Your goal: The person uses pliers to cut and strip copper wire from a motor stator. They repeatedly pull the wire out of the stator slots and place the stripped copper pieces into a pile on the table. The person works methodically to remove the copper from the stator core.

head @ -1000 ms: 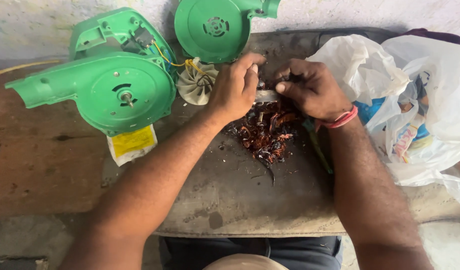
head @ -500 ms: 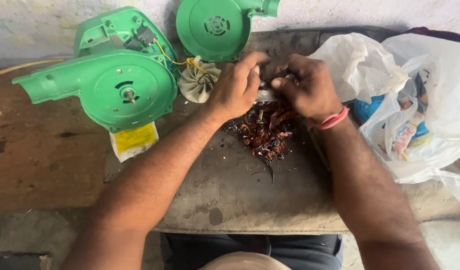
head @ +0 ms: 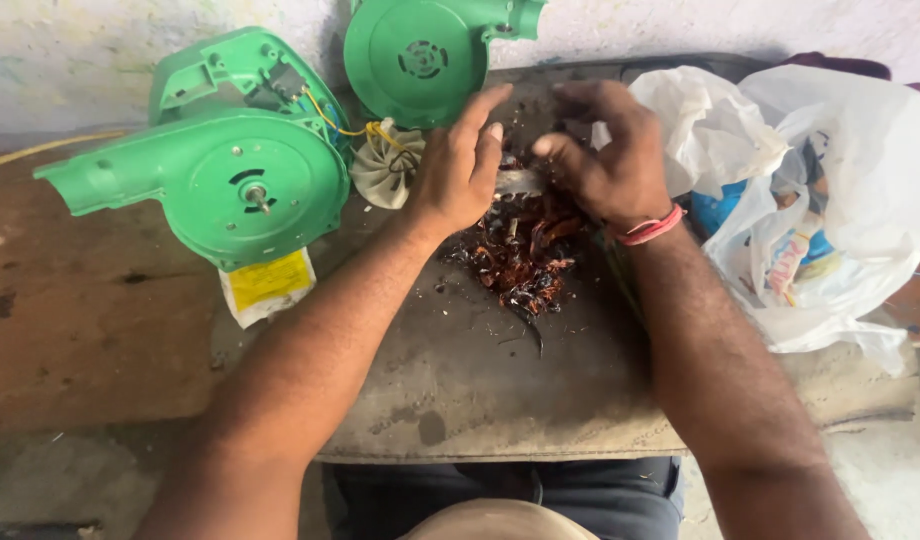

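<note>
- Hands: left hand (head: pixel 458 172) and right hand (head: pixel 602 150), fingers partly curled, meet over a small metal part (head: pixel 520 182); the hold is partly hidden, so the grip cannot be told.
- Copper wire scraps (head: pixel 520 255) lie heaped just below the hands on the dark work slab (head: pixel 480 390).
- White plastic bag (head: pixel 840 140), open at right, holds blue and coloured packets (head: pixel 795 255).
- Green blower housing (head: pixel 220 170), its round cover (head: pixel 420 55) and a pale fan impeller (head: pixel 385 165) lie at left.
</note>
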